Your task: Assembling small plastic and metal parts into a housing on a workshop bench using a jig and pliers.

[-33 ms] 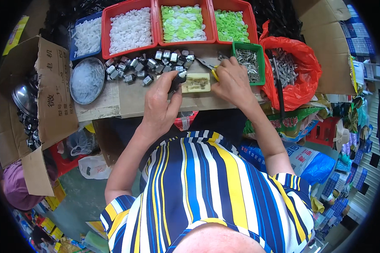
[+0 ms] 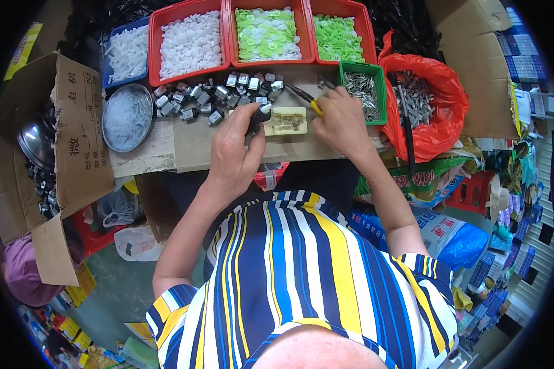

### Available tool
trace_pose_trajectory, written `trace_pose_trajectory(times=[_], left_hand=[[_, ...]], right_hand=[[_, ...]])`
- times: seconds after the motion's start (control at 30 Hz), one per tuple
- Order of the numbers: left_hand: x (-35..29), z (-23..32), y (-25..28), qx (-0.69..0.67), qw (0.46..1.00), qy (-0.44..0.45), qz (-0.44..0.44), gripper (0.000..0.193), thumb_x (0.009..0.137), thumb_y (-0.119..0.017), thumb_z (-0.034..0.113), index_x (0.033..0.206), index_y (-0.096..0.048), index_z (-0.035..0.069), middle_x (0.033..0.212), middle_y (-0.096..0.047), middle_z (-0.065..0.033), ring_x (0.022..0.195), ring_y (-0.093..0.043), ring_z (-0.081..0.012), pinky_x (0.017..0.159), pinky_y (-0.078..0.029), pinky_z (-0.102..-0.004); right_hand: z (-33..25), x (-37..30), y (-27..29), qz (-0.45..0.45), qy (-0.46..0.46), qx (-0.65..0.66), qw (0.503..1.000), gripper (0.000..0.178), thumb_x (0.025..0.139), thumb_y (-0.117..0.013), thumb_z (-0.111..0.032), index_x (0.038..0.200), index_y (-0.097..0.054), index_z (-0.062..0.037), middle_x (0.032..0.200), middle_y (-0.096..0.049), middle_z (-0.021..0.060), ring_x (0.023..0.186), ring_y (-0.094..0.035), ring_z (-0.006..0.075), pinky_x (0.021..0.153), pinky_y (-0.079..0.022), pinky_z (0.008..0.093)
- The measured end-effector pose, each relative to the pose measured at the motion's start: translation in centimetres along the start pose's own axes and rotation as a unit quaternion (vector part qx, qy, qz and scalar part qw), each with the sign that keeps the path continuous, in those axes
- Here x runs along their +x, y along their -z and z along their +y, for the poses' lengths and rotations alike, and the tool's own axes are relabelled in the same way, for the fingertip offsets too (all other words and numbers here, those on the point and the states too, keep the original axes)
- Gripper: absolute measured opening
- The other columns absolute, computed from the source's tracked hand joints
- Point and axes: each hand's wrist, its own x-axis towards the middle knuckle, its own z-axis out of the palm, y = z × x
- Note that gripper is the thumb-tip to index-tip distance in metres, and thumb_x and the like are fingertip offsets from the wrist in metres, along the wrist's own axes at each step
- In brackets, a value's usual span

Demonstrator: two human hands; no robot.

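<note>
Above the counter (image 2: 194,146), fingers of the left hand (image 2: 231,144) grasp a dark part (image 2: 256,122) beside the cream block (image 2: 285,125), presumably leaving its white tip (image 2: 265,108) exposed; whether the right hand (image 2: 343,123) grips the pliers (image 2: 316,106) is unclear.

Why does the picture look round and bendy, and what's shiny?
Head view: black corners and curved edges, from the fisheye lens; head view: bright glints on the dark dome at left; head view: black part in the left hand, so dark little detail shows.

pliers (image 2: 301,94) metal; red bag (image 2: 452,98) glossy plastic; left box (image 2: 80,138) matt cardboard.
</note>
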Motion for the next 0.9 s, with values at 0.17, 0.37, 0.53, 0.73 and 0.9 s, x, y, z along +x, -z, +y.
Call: trace_pose_trajectory(times=[0.17,0.37,0.53,0.73,0.9], left_hand=[[0.3,0.3,-0.3,-0.033,0.998,0.048,-0.009,0.024,0.099,-0.057,0.011,0.121,-0.056,0.0,0.085,-0.058,-0.0059,0.075,-0.053,-0.0127,0.068,-0.045,-0.0281],[0.8,0.7,-1.1,-0.052,0.992,0.098,-0.053,0.03,0.102,-0.059,0.022,0.12,-0.057,-0.001,0.082,-0.062,-0.0142,0.073,-0.059,-0.0217,0.067,-0.047,-0.0356],[0.9,0.7,-1.5,-0.02,0.997,0.058,-0.052,0.028,0.101,-0.059,0.022,0.118,-0.059,-0.001,0.082,-0.063,-0.0155,0.07,-0.058,-0.024,0.066,-0.047,-0.0352],[0.9,0.5,-0.9,-0.024,0.994,0.058,-0.087,0.03,0.101,-0.06,0.022,0.118,-0.057,-0.002,0.083,-0.062,-0.0171,0.071,-0.058,-0.0238,0.067,-0.047,-0.036],[0.6,0.0,0.4,-0.263,0.914,0.212,-0.225,0.027,0.105,-0.054,0.029,0.109,-0.06,0.002,0.066,-0.048,0.0013,0.055,-0.041,-0.0051,0.052,-0.035,-0.0226]], right_hand=[[-1.0,-1.2,2.0,0.012,-0.037,0.169,0.985,0.01,0.074,-0.055,0.001,0.081,-0.061,0.0039,0.091,-0.062,0.0136,0.09,-0.059,0.0317,0.079,-0.047,0.043],[-2.4,-2.3,3.4,0.035,0.021,0.297,0.954,0.025,0.074,-0.047,0.007,0.092,-0.064,0.0054,0.114,-0.061,0.0175,0.105,-0.062,0.0337,0.094,-0.047,0.0388],[-2.8,-2.4,3.6,0.036,0.04,0.239,0.969,0.027,0.074,-0.048,0.01,0.095,-0.064,0.0039,0.114,-0.061,0.0182,0.107,-0.06,0.0346,0.092,-0.046,0.0399],[-3.0,-2.6,3.1,0.009,0.052,0.243,0.969,0.011,0.079,-0.059,0.005,0.089,-0.056,0.0036,0.098,-0.058,0.0179,0.091,-0.059,0.039,0.078,-0.047,0.0438],[-2.4,-2.9,3.7,-0.035,0.102,0.201,0.974,0.017,0.075,-0.06,0.011,0.09,-0.055,0.005,0.096,-0.059,0.0187,0.086,-0.061,0.0393,0.074,-0.049,0.0422]])
